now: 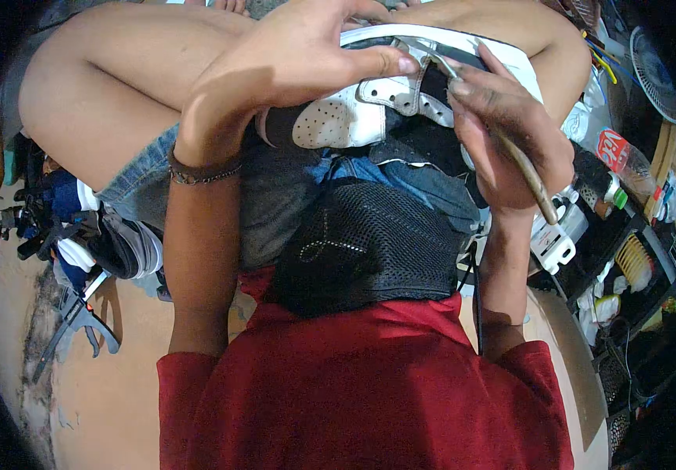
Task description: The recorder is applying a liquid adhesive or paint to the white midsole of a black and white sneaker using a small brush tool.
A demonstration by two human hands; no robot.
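Note:
A white shoe (342, 121) with perforated leather and lace eyelets lies across my lap, its white sole edge along the far side. My left hand (299, 59) grips it from the left, thumb pressed on the upper near the sole; the other fingers are partly hidden behind it. In my right hand (506, 125) is an awl-like tool (527, 172) with a worn wooden handle, fingers closed around it. Its thin metal end reaches the seam between the upper and the sole, near my left thumb. The exact tip is hard to make out.
Black mesh cloth (373, 243) covers my lap near the waist. On the left floor are a spring clamp (83, 325) and a pile of shoes (122, 243). To the right lie a plastic bottle (624, 160), a brush (634, 262) and a fan (659, 74).

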